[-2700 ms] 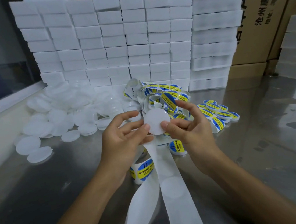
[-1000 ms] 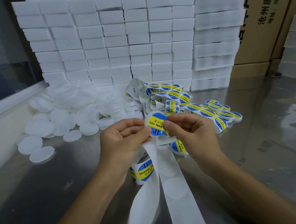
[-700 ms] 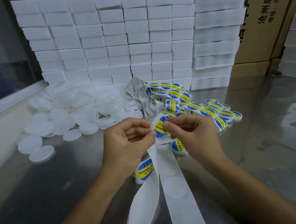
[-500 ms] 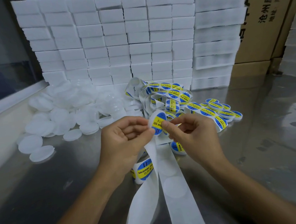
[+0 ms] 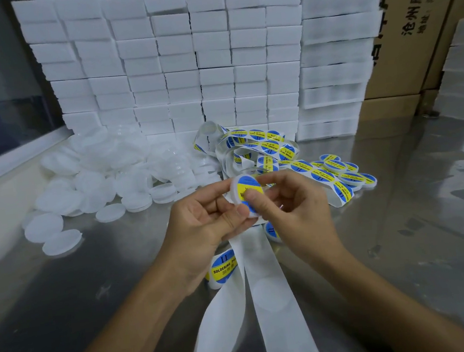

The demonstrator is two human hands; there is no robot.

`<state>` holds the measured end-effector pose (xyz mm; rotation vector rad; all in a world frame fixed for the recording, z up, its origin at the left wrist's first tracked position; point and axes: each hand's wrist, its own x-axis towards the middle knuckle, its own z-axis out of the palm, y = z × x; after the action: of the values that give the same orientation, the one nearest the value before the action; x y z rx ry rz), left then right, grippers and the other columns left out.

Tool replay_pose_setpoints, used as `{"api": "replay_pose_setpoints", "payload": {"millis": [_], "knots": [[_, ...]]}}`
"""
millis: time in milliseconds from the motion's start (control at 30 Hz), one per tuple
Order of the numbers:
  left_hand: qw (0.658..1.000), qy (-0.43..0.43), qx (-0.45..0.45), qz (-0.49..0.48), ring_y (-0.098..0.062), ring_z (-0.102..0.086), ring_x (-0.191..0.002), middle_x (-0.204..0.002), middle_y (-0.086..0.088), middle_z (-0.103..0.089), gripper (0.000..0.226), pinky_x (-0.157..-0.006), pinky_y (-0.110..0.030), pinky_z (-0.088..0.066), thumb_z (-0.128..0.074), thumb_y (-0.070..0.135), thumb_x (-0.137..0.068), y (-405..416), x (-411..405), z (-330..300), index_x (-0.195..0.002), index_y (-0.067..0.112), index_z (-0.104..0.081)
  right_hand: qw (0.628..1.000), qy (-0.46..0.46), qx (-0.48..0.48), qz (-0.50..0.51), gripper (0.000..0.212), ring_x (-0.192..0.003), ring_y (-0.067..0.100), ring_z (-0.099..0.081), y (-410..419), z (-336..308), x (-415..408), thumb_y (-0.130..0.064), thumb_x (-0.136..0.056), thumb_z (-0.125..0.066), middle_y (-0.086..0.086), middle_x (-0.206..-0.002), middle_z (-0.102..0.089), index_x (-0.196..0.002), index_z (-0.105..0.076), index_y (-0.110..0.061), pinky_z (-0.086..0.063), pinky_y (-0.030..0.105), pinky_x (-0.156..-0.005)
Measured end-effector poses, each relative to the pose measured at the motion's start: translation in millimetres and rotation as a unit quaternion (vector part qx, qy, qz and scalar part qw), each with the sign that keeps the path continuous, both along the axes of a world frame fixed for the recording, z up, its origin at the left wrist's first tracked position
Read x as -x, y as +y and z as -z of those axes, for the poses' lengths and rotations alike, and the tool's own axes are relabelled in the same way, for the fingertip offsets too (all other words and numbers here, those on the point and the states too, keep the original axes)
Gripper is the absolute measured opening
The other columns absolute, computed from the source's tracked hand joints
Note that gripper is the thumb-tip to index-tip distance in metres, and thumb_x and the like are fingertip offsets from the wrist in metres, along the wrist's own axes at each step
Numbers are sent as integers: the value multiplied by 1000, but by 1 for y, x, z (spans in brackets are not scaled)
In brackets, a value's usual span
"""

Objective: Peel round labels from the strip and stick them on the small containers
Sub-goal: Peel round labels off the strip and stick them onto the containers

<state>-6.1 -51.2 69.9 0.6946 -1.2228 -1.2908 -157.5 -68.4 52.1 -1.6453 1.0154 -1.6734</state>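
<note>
- Change since the earlier frames: the blue-and-yellow round label (image 5: 248,189), before held on the strip between both hands, now sits on the face of a small white container (image 5: 239,201) raised above the bench (image 5: 401,215); the peeled strip has dropped below the hands.
- Left hand (image 5: 201,225): fingers curled round the container's left and lower rim, thumb against its near edge; it holds the container tilted toward the camera.
- Right hand (image 5: 294,206): thumb pressed on the label's middle, the other fingers curled behind the container; pinching it front to back.
- Strip (image 5: 268,286): bare white backing hanging from under the hands toward the camera in two tails; the loaded part lies coiled (image 5: 262,147) on the bench beyond the hands.
- Labelled containers (image 5: 336,173): a row to the right of the coil; two more (image 5: 223,265) lie just under the hands.
- Unlabelled containers (image 5: 104,175): a loose white heap at left, before stacked white blocks (image 5: 185,66).
- Step in hand, as judged: smoothing the label down; work the thumb from the centre outward to the rim so no bubble or lifted edge remains; keep the left grip on the rim, clear of the label; check it sits centred before setting the container with the finished row.
</note>
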Motion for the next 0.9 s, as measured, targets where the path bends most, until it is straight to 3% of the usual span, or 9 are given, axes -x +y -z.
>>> {"api": "replay_pose_setpoints", "payload": {"millis": [100, 233, 333, 433, 500, 633, 733, 800, 900], "knots": [[999, -46, 19, 0, -40, -69, -86, -92, -44, -54, 43, -75, -31, -58, -70, 7, -67, 1, -2, 1, -110, 12, -72, 999, -8, -37, 9, 46, -53, 15, -58, 1, 1, -5, -57, -63, -77, -1, -59, -63, -85, -60, -20, -48, 29, -52], [992, -108, 56, 17, -29, -68, -83, -77, -28, -58, 42, -77, -28, -57, -68, 6, -71, 2, 0, 4, -112, 15, -69, 998, -20, -39, 37, 36, -42, 13, -54, -2, 0, -2, -41, -82, -67, 3, -53, -62, -72, -51, -10, -44, 26, -44], [985, -150, 81, 1, -21, -64, -79, -77, -30, -59, 42, -78, -27, -56, -66, -8, -78, 1, 0, 4, -115, 13, -67, 998, -42, -36, 34, 39, -41, 14, -52, 1, -2, -1, -43, -78, -70, 6, -51, -60, -69, -50, -10, -41, 22, -42], [985, -148, 86, -9, -27, -64, -79, -72, -25, -55, 40, -80, -29, -56, -64, -12, -80, 0, -2, 5, -114, 9, -69, 999, -28, -30, -7, 29, -52, 33, -56, 4, -3, -4, -37, -75, -76, 18, -62, -64, -82, -58, -16, -51, 43, -52], [992, -105, 63, -3, -39, -68, -86, -83, -34, -55, 40, -79, -30, -57, -65, -6, -79, 0, -3, 5, -117, 7, -68, 998, -34, -23, -57, 31, -60, 40, -60, 5, -6, -5, -31, -70, -77, 20, -73, -68, -94, -63, -18, -54, 49, -57], [999, -35, 19, -21, -35, -72, -86, -90, -34, -63, 34, -74, -30, -58, -67, 8, -70, -3, -4, 3, -104, 6, -70, 991, -14, -43, -127, 44, -60, 25, -68, 3, -14, 5, -21, -67, -77, 7, -73, -72, -108, -64, -15, -59, 37, -59], [994, -90, 42, -42, -19, -72, -78, -83, -12, -74, 16, -69, -22, -56, -64, 4, -80, -4, -4, 4, -92, 11, -72, 995, 1, -48, -83, 33, -37, 17, -52, 2, -14, 12, -30, -66, -79, 11, -52, -62, -86, -59, -12, -44, 23, -41], [984, -157, 72, -43, -13, -70, -75, -82, -6, -75, 20, -68, -18, -54, -59, -3, -87, -3, -1, 5, -91, 12, -72, 999, -7, -32, -35, 40, -32, 15, -35, 1, -11, 10, -40, -67, -77, 23, -45, -46, -68, -48, -13, -30, 18, -36], [982, -165, 75, -49, -7, -70, -72, -78, 3, -75, 23, -65, -15, -52, -57, -3, -89, -1, 0, 4, -88, 15, -71, 998, -31, -27, -49, 36, -30, 17, -37, 0, -8, 6, -36, -76, -71, 14, -42, -47, -67, -44, -13, -29, 16, -35]]}}
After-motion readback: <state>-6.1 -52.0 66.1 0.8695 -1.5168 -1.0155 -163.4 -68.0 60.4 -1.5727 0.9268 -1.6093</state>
